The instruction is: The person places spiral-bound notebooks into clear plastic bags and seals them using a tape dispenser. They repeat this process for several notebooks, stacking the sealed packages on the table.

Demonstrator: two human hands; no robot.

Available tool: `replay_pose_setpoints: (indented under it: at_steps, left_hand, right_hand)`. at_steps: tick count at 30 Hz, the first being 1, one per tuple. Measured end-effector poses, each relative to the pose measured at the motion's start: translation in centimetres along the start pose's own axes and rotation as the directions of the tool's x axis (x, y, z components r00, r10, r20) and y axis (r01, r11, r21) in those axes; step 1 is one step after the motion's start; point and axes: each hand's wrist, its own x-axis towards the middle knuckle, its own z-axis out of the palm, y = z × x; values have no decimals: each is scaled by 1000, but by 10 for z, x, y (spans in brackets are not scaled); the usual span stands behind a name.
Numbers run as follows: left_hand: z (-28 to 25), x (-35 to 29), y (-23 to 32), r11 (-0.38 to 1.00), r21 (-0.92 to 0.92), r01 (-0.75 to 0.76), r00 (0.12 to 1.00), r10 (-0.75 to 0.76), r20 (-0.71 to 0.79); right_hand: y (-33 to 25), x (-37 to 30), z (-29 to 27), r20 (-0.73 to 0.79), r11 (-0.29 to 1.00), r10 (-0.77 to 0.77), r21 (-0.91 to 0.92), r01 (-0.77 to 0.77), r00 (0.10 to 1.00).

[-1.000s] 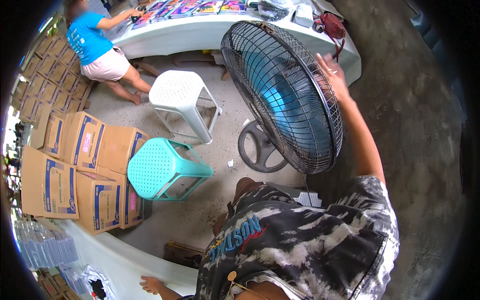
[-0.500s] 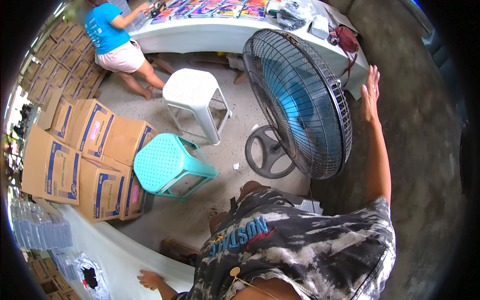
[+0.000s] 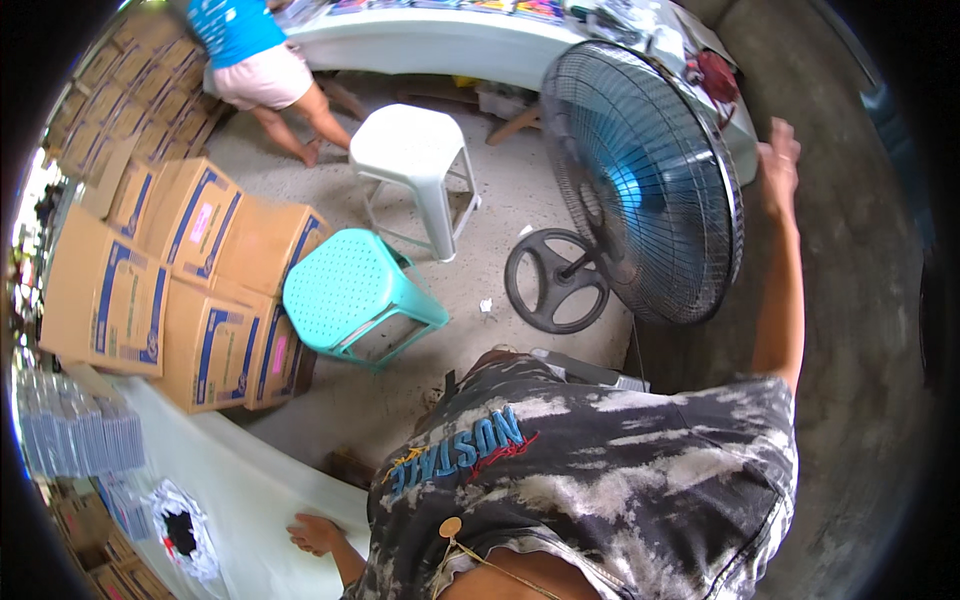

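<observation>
My left hand [image 3: 315, 534] lies on the white-covered table [image 3: 258, 498] at the lower left, fingers apart and holding nothing. On the other side, my right hand [image 3: 779, 170] is raised by the dark wall [image 3: 860, 300], its fingers extended and slightly blurred, with nothing seen in it. Nearest to it is a big pedestal fan [image 3: 650, 185] with a black wire guard and blue blades, standing on a round black base [image 3: 556, 281]. Whether the right hand touches the wall, I cannot tell.
A turquoise stool [image 3: 350, 285] and a white stool [image 3: 408, 145] stand ahead. Cardboard boxes [image 3: 205, 215] are stacked at left. A person in a blue shirt [image 3: 235, 30] stands by the far white-covered table [image 3: 430, 45]. Wrapped grey stacks [image 3: 80, 425] sit at lower left.
The whole view has shifted, so the fan, stools and boxes appear farther up and mostly to the right. My left hand remains on the table; my right hand remains raised, fingers slightly more bent.
</observation>
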Motion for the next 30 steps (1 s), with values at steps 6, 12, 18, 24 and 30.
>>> replay_pose_setpoints:
  at_steps: [6, 12, 18, 24, 30]
  left_hand:
    - [-2, -2, -7, 997, -70, -27, 999, 26, -20]
    - [2, -9, -3, 986, -123, -114, 993, 110, -34]
    - [-29, -31, -2, 598, -451, -663, 743, 600, -298]
    - [-43, -87, 25, 356, -771, -528, 778, 566, -272]
    - [-53, -74, 36, 716, -650, -254, 966, 213, -144]
  right_hand:
    - [-165, -8, -105, -666, 732, 6, 511, 451, 746]
    - [-285, -57, -88, -411, 716, -495, 307, 627, 766]
    - [-375, -160, 21, 604, 603, -476, 753, -262, 640]
    - [-345, -245, 144, 838, 804, -524, 545, -237, 151]
    - [-198, -316, 328, 993, 879, 78, -28, -476, 86]
